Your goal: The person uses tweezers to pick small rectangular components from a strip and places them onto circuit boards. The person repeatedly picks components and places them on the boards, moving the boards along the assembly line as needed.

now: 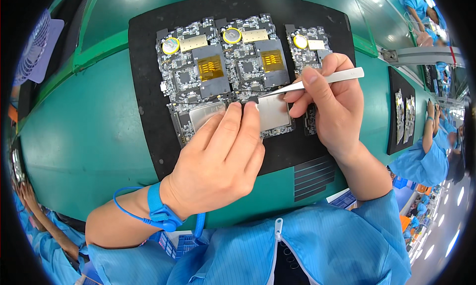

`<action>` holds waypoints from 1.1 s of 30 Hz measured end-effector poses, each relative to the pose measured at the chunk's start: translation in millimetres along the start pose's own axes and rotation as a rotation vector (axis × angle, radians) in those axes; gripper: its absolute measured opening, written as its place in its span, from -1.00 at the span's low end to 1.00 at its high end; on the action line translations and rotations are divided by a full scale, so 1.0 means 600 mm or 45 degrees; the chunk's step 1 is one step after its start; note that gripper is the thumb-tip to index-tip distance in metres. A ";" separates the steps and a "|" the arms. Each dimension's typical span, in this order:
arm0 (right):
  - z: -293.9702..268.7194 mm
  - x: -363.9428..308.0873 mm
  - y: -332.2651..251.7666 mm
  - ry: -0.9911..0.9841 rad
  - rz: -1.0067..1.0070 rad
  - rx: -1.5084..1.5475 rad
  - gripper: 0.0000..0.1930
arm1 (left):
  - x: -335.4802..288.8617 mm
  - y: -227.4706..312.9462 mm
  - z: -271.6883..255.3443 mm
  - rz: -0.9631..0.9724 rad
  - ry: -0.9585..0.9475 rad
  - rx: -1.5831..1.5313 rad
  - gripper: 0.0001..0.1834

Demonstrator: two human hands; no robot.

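Fingers of the left hand [218, 161], nearer the body, press flat and spread on the black printed circuit board panel [223, 71], touching nothing else. Just beyond, the right hand [332, 104] pinches slim silver metal tweezers [317, 82], long axis running right to left, tips meeting a small dark part at the square metal shield [273, 112], directly ahead of the left fingertips [251, 108], on the black mat [148, 111] over the green surface [89, 136]

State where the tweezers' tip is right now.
In the head view, the tweezers, held in the right hand, point left; their tip meets the middle circuit board just above the left hand's fingertips.
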State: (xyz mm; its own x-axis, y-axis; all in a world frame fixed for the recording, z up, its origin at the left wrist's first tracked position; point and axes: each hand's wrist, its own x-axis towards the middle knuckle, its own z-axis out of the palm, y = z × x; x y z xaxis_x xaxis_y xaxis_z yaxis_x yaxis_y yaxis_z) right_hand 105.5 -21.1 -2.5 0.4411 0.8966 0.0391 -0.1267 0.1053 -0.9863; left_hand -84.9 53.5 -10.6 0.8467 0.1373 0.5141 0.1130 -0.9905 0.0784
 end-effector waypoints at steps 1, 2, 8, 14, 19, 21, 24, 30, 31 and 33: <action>0.000 0.000 0.000 -0.002 0.000 -0.011 -0.81 | 0.001 0.000 0.000 -0.022 0.010 -0.025 -0.78; 0.000 0.000 0.000 -0.004 0.000 -0.022 -0.81 | 0.001 -0.001 0.003 -0.032 0.015 -0.046 -0.78; 0.005 -0.004 0.001 0.002 -0.056 -0.087 -0.80 | 0.003 -0.005 0.001 -0.112 -0.034 -0.203 -0.74; 0.006 -0.011 0.005 -0.035 -0.225 -0.137 -0.80 | 0.007 -0.009 -0.011 -0.043 -0.105 -0.185 -0.72; 0.000 -0.012 0.014 -0.188 -0.309 -0.135 -0.81 | -0.009 0.007 -0.011 0.033 -0.092 0.045 -0.69; 0.012 -0.019 0.007 -0.158 -0.263 -0.208 -0.80 | -0.010 0.005 -0.010 0.036 -0.086 0.039 -0.69; 0.008 -0.017 0.016 -0.204 -0.403 -0.309 -0.78 | -0.010 0.002 -0.009 0.048 -0.065 0.030 -0.70; 0.009 -0.025 0.022 -0.231 -0.697 -0.638 -0.78 | -0.012 0.000 -0.012 0.058 -0.068 0.040 -0.70; 0.009 -0.026 0.022 -0.271 -0.766 -0.709 -0.77 | -0.013 0.000 -0.012 0.063 -0.068 0.047 -0.70; 0.007 -0.022 0.023 -0.361 -0.955 -0.868 -0.75 | -0.017 0.000 -0.002 0.087 -0.003 0.070 -0.73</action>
State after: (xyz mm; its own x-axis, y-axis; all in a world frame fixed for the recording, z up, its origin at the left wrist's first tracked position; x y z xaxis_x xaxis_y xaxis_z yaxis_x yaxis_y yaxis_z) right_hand 94.2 -29.7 -16.1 -0.0355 0.7790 0.6260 0.6581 0.4896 -0.5720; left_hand -94.2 52.3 -14.8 0.8545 0.0695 0.5148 0.0832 -0.9965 -0.0035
